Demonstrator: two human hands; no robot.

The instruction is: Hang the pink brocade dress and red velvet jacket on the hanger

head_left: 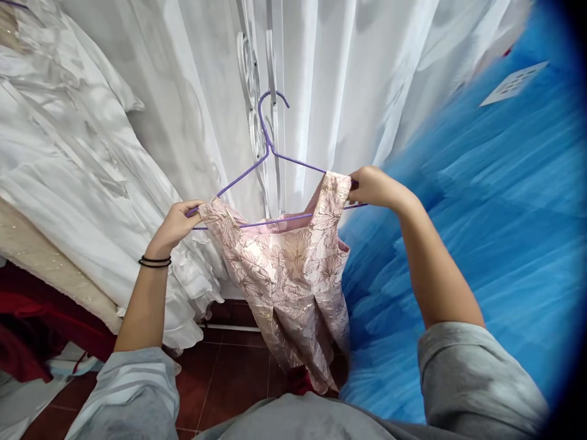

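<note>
A pink brocade dress [288,263] with wide shoulder straps hangs in front of me on a purple wire hanger [298,162]. At its left end, my left hand [177,223] is closed round the hanger beside the left strap, with a black band on the wrist. My right hand [373,188] grips the opposite end of the hanger by the right strap; its fingertips are partly hidden. The hanger's hook points up in front of a white metal scrollwork piece [254,79]. The lower bar of the hanger crosses the neckline.
White gowns [92,153] hang along the left, with dark red fabric [50,311] below them. White curtains [330,73] cover the back. A large blue tulle skirt [486,214] fills the right side, bearing a white tag [513,84]. Dark red floor tiles [233,379] lie below.
</note>
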